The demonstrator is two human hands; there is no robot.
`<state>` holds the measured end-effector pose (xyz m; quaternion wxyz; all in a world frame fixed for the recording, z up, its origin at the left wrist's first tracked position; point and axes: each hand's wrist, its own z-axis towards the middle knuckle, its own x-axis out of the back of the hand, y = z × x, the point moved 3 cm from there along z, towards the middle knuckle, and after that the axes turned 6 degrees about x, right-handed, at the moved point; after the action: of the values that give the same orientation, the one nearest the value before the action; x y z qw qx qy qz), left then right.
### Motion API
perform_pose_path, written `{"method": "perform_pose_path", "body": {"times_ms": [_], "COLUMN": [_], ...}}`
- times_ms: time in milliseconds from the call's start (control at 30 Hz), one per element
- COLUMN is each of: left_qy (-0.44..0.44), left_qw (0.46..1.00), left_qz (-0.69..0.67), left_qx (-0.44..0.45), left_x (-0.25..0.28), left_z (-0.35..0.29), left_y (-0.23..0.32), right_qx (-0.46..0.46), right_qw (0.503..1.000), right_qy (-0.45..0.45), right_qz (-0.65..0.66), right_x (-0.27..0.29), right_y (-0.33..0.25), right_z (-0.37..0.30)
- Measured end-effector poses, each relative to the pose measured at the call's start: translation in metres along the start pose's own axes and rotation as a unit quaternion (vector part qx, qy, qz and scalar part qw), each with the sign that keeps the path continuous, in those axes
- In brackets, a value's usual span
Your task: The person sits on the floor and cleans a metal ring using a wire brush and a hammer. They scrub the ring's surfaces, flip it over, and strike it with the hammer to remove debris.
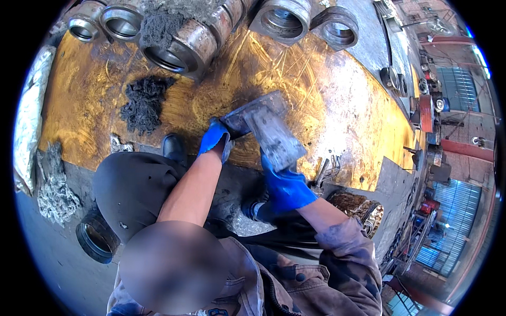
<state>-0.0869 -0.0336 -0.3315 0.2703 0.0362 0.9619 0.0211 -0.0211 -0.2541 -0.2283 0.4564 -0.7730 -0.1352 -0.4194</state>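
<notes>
My left hand (215,139), in a blue glove, closes on the near end of a dark, flat, grimy piece (242,111) above a yellow, oil-stained sheet (205,100). My right hand (287,185), gloved in blue too, grips the lower end of a greyish flat slab (274,139) with a smeared surface. The slab overlaps the dark piece; whether the two are joined I cannot tell. Most fingers of both hands are hidden. Left of them a clump of dark fibrous rag (145,104) lies on the sheet.
Metal ring-ended cylinders (182,50) and hollow metal collars (282,20) line the far edge. Small tools (328,169) lie by my right hand, near a rusty brown cylinder (356,208). A dark ring (97,236) and grey rags (55,189) are on the left floor.
</notes>
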Motion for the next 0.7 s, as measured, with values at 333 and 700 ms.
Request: {"method": "perform_pose_path", "body": {"times_ms": [333,700], "left_qy": [0.024,-0.031], "left_qw": [0.998,0.999], "left_qz": [0.062,-0.033], "left_qx": [-0.008,-0.017], "left_x": [0.007,0.008], "left_z": [-0.008,0.004], "left_y": [0.008,0.02], "right_qx": [0.031,0.017], "right_qw": [0.985,0.997], "right_qy": [-0.106,-0.031], "right_qz": [-0.129,-0.063], "right_x": [0.023,-0.007], "right_y": [-0.065,-0.009], "right_z": [0.0,0.001]}}
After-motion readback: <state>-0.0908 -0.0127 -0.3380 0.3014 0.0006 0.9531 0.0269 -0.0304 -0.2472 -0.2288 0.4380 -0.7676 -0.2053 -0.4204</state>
